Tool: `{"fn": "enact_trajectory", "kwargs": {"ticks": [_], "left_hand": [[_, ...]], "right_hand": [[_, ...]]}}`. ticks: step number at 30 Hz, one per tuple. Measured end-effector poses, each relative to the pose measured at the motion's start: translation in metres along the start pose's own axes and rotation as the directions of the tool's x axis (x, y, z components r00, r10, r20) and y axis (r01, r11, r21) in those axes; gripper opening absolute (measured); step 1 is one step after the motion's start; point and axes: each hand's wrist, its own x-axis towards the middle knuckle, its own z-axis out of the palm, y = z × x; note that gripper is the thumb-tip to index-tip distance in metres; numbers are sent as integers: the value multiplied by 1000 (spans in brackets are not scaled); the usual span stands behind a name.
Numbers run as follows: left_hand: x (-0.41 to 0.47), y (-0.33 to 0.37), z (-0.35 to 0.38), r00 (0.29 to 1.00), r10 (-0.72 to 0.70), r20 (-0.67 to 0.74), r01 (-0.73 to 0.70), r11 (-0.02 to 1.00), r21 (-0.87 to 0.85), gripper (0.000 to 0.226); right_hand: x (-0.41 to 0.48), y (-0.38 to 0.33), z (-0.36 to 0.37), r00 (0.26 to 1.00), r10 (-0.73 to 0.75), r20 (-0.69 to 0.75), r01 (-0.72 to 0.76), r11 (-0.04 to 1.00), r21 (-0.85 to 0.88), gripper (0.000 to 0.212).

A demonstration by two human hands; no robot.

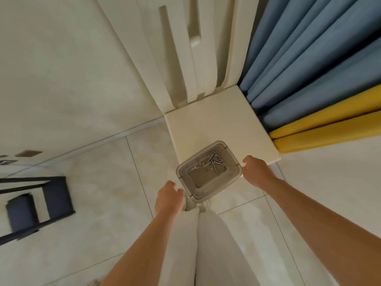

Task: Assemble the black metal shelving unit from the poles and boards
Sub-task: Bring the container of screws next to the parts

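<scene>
- A person stands over a clear plastic container (208, 172) that sits at the near corner of a cream worktop (222, 118), both bare arms reaching down towards it.
- The container overhangs the worktop's near edge, its lower end out over the pale tiled floor (103, 203).
- Inside the container lie loose silver screws (214, 159), bunched toward its far right corner, with a small flat wrench (193, 167) near the left wall.
- The left hand (168, 197) is at the container's near left corner, its fingers (179, 191) curled toward the rim; whether they are actually gripping it cannot be told from this angle.
- The right hand (256, 171) is at the container's right side, fingertips touching or just beside the rim, loosely curled; a firm grip cannot be confirmed.
- The black metal shelving unit (35, 205), partly built, lies on the floor at the far left of the view, well apart from both hands; dark boards show between its black poles, blurred.
- White trousers (206, 244) fill the lower centre of the view between the two arms.
- Blue curtains (309, 58) hang to the right of the worktop, with yellow curtain folds (329, 124) below them.
- A cream wall (61, 69) rises on the left, and pale vertical panels (185, 48) stand behind the worktop.
</scene>
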Motion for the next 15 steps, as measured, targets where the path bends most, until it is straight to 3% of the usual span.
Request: {"fn": "enact_trajectory", "kwargs": {"ticks": [9, 15], "left_hand": [[52, -12, 49, 964, -213, 160, 256, 908, -331, 45], [74, -10, 68, 946, -236, 224, 315, 839, -445, 45]], "right_hand": [[58, -2, 25, 999, -39, 5, 38, 995, 88, 51], [73, -7, 35, 999, -53, -4, 53, 992, 111, 54]]}}
